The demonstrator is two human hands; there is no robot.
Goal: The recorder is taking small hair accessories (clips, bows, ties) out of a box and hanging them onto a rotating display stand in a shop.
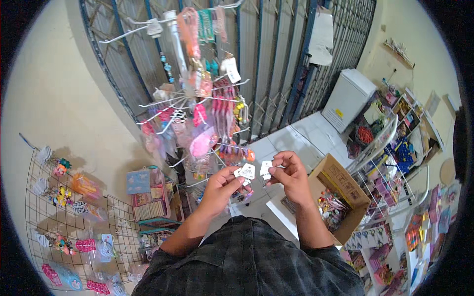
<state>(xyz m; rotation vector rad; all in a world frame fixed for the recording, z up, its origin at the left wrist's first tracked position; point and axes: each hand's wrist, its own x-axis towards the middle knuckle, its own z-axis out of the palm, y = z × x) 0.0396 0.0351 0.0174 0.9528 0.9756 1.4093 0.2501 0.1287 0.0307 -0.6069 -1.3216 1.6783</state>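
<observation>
Between the thumb and fingers of my left hand (224,187) are a few white cardboard hang tags (247,172), overlapping one another; small colourful items show just below them. My right hand (288,177) pinches another white hang tag (266,169) by its edge, a short gap to the right of the others. Whatever hangs from this tag is too small to make out. Both hands are over the floor in front of my body. Ahead of them stands a display rack with white wire hooks (170,97), carrying hair accessories and packaged trinkets, among them a pink fluffy item (202,147).
A cardboard box (353,181) of small colourful items stands right of my right forearm. At the left are a wire grid panel (40,214) with hanging goods and a pink basket (168,198). A folding metal gate (274,74) and a white cabinet (348,100) stand beyond.
</observation>
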